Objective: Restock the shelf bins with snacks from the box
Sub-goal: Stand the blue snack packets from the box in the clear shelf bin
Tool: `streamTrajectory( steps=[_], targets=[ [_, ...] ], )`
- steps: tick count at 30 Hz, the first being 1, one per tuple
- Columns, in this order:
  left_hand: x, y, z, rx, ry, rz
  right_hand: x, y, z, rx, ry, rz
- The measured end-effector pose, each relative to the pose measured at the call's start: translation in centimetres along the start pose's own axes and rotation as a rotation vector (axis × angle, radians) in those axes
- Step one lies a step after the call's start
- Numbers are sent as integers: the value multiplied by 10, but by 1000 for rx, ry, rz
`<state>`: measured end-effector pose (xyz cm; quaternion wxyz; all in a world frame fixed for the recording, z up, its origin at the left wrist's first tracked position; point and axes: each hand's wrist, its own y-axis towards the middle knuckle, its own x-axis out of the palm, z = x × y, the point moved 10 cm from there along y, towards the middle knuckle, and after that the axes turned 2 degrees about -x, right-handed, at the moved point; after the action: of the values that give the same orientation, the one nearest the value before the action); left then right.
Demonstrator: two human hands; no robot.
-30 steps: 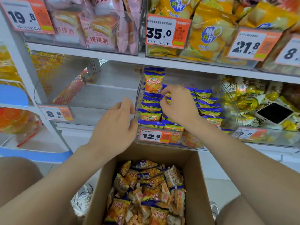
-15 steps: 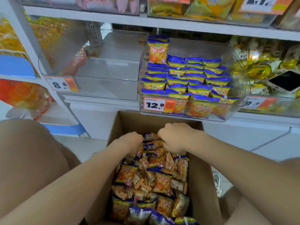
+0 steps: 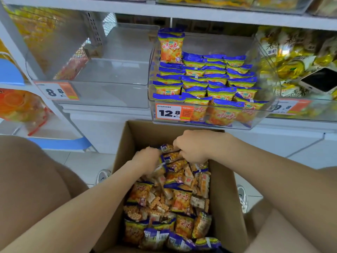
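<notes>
Snack packets (image 3: 179,198): orange with blue ends, lying loose and jumbled inside the box, filling it from near wall to far wall.
Box (image 3: 224,189): brown cardboard, open at the top, standing on the floor between the person's knees, directly below the middle bin.
Right hand (image 3: 195,145): at the far end of the box, knuckles up, fingers curled down and closed round a bunch of packets at the top of the pile.
Left hand (image 3: 145,157): just beside the right hand, touching the same bunch; blurred, fingers tucked under, so cannot tell whether they grasp anything.
Middle bin (image 3: 200,124): clear plastic, on the shelf above the box, well filled with the same packets in overlapping rows; one upright packet (image 3: 171,45) at the back left.
Price tag (image 3: 171,112): on the middle bin's front, reads 12.8.
Left bin (image 3: 109,84): clear plastic, tagged 8.8.
Right bin (image 3: 310,114): holds yellow wrapped sweets; a dark-screened device (image 3: 321,81) lies on top of them.
</notes>
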<state>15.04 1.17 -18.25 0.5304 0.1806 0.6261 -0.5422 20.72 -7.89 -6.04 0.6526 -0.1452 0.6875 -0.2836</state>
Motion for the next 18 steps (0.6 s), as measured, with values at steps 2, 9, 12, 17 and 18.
streamTrajectory(
  steps=[2, 9, 12, 17, 18],
  targets=[
    [-17, -7, 3, -57, -362, 38, -7, -7, 3, -16, 33, 12],
    [-64, -71, 40, -184, -1327, -194, -41, -49, 5, -159, 197, 66],
    [-93, -97, 39, -239, -1639, -222, -69, -60, 6, -235, 355, 270],
    [-168, -117, 13, -110, -1054, 189, -108, -78, 49, -111, 797, 557],
    [-187, -121, 13, -34, -1047, 300, -109, -80, 55, -74, 898, 575]
  ],
)
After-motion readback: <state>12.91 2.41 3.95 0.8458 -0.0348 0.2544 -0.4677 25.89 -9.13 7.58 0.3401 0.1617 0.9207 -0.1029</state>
